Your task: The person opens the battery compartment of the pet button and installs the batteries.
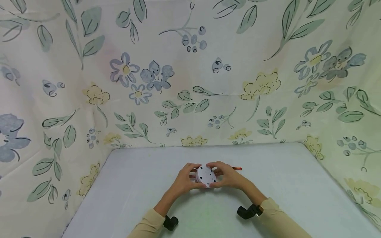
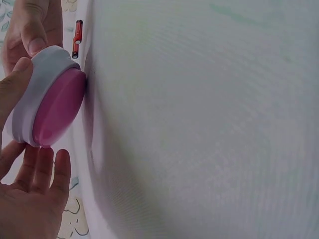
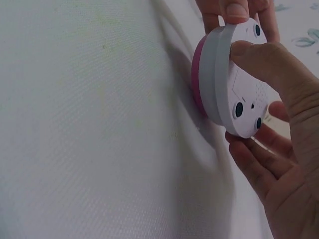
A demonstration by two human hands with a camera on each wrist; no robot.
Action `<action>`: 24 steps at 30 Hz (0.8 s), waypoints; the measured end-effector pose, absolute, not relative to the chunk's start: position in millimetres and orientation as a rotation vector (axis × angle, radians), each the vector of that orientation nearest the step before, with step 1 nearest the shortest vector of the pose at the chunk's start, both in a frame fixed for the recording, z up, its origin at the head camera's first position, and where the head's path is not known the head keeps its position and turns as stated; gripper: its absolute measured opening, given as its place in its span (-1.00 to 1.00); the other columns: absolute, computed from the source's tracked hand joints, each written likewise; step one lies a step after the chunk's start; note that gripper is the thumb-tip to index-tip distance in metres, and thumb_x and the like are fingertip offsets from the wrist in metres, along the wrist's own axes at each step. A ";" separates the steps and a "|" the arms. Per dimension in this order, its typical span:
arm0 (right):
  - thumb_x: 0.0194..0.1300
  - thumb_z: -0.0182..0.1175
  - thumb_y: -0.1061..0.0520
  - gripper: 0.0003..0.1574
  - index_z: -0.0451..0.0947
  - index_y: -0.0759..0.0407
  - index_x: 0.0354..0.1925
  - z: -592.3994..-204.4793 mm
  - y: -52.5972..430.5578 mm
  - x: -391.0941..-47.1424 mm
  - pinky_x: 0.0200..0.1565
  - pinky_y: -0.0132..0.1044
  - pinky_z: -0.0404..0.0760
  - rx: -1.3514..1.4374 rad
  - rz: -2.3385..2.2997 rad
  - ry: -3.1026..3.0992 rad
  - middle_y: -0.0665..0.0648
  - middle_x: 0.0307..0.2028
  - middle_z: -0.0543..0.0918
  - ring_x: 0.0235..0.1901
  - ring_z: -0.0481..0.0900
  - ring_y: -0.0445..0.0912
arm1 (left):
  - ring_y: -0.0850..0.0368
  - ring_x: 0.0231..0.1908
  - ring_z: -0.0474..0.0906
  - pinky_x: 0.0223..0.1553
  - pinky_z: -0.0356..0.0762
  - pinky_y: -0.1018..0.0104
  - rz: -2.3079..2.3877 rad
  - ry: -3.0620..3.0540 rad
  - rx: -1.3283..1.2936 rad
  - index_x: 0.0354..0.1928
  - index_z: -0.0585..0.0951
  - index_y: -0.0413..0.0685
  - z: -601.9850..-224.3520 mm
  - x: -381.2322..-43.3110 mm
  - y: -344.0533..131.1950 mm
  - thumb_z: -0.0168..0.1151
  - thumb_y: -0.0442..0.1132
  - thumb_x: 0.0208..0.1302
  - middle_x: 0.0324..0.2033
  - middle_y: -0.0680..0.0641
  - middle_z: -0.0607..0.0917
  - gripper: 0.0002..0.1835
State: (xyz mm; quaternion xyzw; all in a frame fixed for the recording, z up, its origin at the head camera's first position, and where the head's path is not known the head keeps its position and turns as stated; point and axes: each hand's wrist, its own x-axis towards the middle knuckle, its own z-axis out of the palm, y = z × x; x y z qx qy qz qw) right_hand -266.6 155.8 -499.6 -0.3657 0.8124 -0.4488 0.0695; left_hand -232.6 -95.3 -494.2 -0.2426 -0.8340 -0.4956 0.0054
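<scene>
Both hands grip a round white buzzer-like device with a pink dome (image 2: 62,107), one from each side. Its white underside (image 1: 206,175) faces up and carries several black feet; a panel outline and a patch of small holes also show (image 3: 249,82). The pink side points down at the table. My left hand (image 1: 184,180) has its thumb on the near rim and fingers on the far one. Mirroring it, my right hand (image 1: 230,176) holds the right side, thumb near its edge. Whether the dome touches the table I cannot tell.
Two red and black batteries (image 2: 78,32) lie on the white-covered table (image 1: 143,191) just beyond the right hand. Floral cloth (image 1: 193,82) hangs behind the table and along its sides. Each wrist wears a black camera (image 1: 171,223).
</scene>
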 end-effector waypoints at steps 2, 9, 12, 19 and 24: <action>0.09 0.60 0.05 -0.03 0.40 0.23 0.38 -499.8 155.9 -266.8 0.05 -0.14 0.64 -1.099 -1.350 2.444 0.11 0.18 0.52 0.02 0.62 -0.02 | -0.07 0.11 0.53 0.08 0.60 0.08 -1.577 -2.610 -0.762 0.33 0.48 -0.27 -494.5 -232.6 -95.1 0.67 -0.22 0.00 0.12 -0.10 0.53 -0.16; 0.13 0.57 0.13 -0.03 0.35 0.25 0.41 -496.9 153.2 -268.9 0.03 -0.13 0.66 -1.115 -1.346 2.407 0.18 0.23 0.49 0.03 0.64 0.01 | 0.00 0.19 0.50 0.12 0.57 0.08 -1.653 -2.583 -0.785 0.36 0.46 -0.20 -497.1 -234.0 -94.2 0.64 -0.20 0.04 0.19 -0.09 0.55 -0.16; 0.13 0.56 0.17 -0.03 0.34 0.24 0.42 -495.1 151.8 -269.0 0.02 -0.14 0.66 -1.098 -1.331 2.408 0.17 0.25 0.48 0.03 0.64 0.03 | 0.01 0.20 0.49 0.12 0.57 0.12 -1.636 -2.577 -0.798 0.37 0.46 -0.19 -496.9 -234.7 -93.5 0.64 -0.19 0.05 0.19 -0.08 0.55 -0.16; 0.16 0.51 0.23 -0.02 0.28 0.22 0.46 -488.1 146.2 -264.3 0.09 -0.19 0.61 -1.127 -1.252 2.424 0.16 0.32 0.43 0.19 0.52 0.05 | 0.03 0.20 0.50 0.11 0.58 0.16 -1.587 -2.578 -0.807 0.36 0.49 -0.16 -495.3 -234.5 -93.2 0.65 -0.21 0.01 0.20 -0.08 0.57 -0.17; 0.17 0.50 0.24 -0.02 0.27 0.25 0.46 -484.9 142.5 -262.2 0.07 -0.24 0.62 -1.155 -1.182 2.489 0.17 0.32 0.44 0.20 0.49 0.04 | 0.01 0.19 0.52 0.10 0.59 0.11 -1.600 -2.567 -0.806 0.35 0.50 -0.17 -493.5 -234.4 -93.9 0.66 -0.24 -0.01 0.20 -0.11 0.59 -0.17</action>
